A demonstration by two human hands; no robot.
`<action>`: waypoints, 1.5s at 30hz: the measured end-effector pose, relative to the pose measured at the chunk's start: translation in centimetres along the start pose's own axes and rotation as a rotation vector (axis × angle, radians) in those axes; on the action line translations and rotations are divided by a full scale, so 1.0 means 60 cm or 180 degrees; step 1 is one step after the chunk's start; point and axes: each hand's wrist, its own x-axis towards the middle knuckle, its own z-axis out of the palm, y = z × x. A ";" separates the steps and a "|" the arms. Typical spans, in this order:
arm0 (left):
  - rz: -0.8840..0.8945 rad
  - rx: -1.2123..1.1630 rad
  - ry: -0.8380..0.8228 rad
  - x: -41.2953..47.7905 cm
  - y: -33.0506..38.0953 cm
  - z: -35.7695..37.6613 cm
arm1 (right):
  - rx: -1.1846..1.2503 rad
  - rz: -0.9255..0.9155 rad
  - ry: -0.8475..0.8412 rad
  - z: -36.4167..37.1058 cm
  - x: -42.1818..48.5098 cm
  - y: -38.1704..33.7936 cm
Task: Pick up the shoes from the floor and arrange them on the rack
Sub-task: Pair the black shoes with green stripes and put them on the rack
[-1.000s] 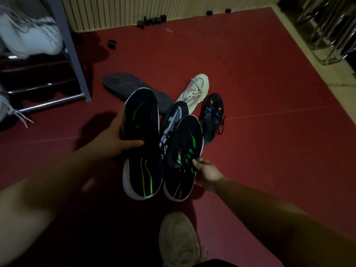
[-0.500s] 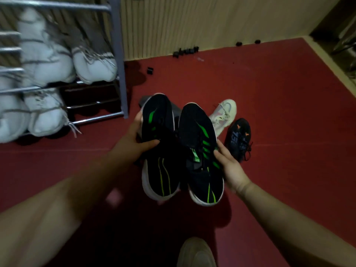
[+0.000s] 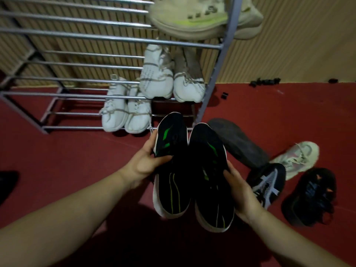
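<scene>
Head view: at the far left edge a dark thing point(image 3: 7, 182) lies on the red floor point(image 3: 57, 160); I cannot tell what it is. Behind it stands a metal shoe rack point(image 3: 77, 41) with long silver bars, up against a ribbed wall point(image 3: 289, 45). On the bottom shelf sits a pair of white lace-up sneakers point(image 3: 113, 114), side by side, toes toward the camera. One shelf up and a bit to the right sits a pair of white knit sneakers point(image 3: 156, 79), touching each other. At the right end of the top shelf rests a beige shoe with a yellow-green stripe point(image 3: 192, 18).

In the middle, the left hand point(image 3: 146, 162) holds the left black and green shoe point(image 3: 171, 170). Its grip is curled round the shoe's side, thumb on top. The shoe is up off the floor, and its toe is just in front of the rack's bottom shelf. Touching it is the right black and green shoe point(image 3: 210, 180), also up in the air. The right hand point(image 3: 240, 193) holds this one, its grip wrapped round the outer side with the fingers on top. Both shoes have white soles, and their heels point back at the person.

To the right, four shoes lie on the floor. A dark grey shoe point(image 3: 237, 143) is near the rack's leg. A black shoe with white stripes point(image 3: 267, 182) is just beside the right hand. Next come a pale lace-up sneaker point(image 3: 296, 158) and a black shoe with orange marks point(image 3: 312, 195). Small black pieces point(image 3: 265, 81) sit by the wall.
</scene>
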 end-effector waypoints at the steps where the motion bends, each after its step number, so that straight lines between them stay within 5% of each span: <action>1: 0.0000 0.0031 0.0062 -0.010 -0.002 -0.013 | -0.0087 -0.0023 -0.0036 0.013 0.002 -0.001; 8: -0.0082 0.0030 0.0650 -0.077 0.012 -0.101 | -0.1027 -0.0506 -0.0270 0.096 0.005 -0.019; 23: 0.0385 -0.0017 0.1319 -0.103 0.186 -0.254 | -0.0990 -0.0938 -0.0484 0.340 0.073 -0.153; 34: -0.0058 0.0738 0.0659 0.094 0.288 -0.396 | -0.1688 -0.0864 0.0205 0.489 0.250 -0.243; 40: 0.0154 0.1641 0.1038 0.135 0.271 -0.428 | -0.2892 -0.0445 0.0493 0.523 0.319 -0.239; 43: 0.0254 0.2878 0.1173 0.104 0.260 -0.432 | -0.3780 -0.1196 0.0487 0.509 0.295 -0.229; 45: 0.0464 0.3016 0.1017 0.069 0.253 -0.441 | -0.3818 -0.1814 0.0182 0.497 0.261 -0.225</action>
